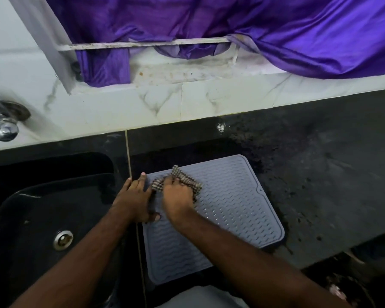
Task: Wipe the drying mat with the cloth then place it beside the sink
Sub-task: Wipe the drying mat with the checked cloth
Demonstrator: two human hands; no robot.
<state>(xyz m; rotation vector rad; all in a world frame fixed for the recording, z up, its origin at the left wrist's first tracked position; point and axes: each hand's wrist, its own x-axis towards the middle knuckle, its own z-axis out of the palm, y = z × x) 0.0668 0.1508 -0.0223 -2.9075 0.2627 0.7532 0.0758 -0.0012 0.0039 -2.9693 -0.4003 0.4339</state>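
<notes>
A grey ribbed drying mat (227,218) lies flat on the dark counter, just right of the black sink (42,210). My right hand (178,197) grips a crumpled checked cloth (182,177) and presses it onto the mat's far left part. My left hand (135,197) rests flat with straight fingers on the mat's left edge, right beside the cloth. Part of the cloth is hidden under my right hand.
A chrome tap (3,121) juts from the marble wall at far left above the sink, whose drain (63,239) shows in the basin. Purple fabric (276,30) hangs over the ledge behind. The dark counter (331,174) stretches right of the mat.
</notes>
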